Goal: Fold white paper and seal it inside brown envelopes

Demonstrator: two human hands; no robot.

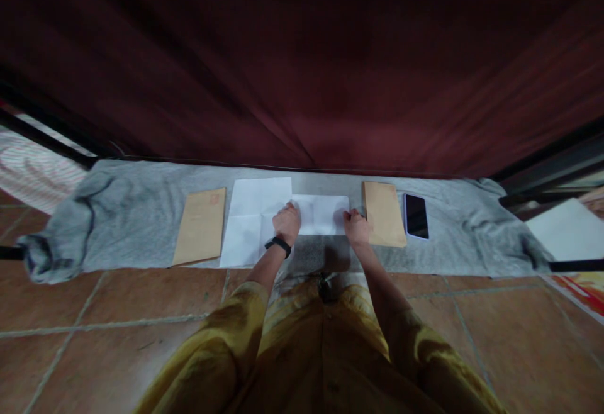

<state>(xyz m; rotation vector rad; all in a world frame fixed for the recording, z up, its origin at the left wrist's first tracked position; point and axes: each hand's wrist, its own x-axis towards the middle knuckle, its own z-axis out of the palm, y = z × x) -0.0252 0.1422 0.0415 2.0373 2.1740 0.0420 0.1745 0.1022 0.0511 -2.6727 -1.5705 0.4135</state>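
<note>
A folded white sheet of paper (323, 214) lies crosswise in front of me on the grey cloth. My left hand (287, 222), with a dark band on the wrist, is closed at its left end. At its right end my right hand (357, 226) is closed, the fingertips pinching the edge. To the left lies a larger white sheet (245, 225), opened out and marked with creases, partly under my left hand. A brown envelope (384, 214) sits just right of my right hand. Farther left is another brown envelope (201, 225).
A phone (416, 216) with a dark screen lies right of the envelopes. The narrow surface is covered with a grey cloth (132, 219). A dark red curtain (302, 87) hangs behind it. Tiled floor (141, 351) shows below, and a white board-like thing (569, 230) stands at far right.
</note>
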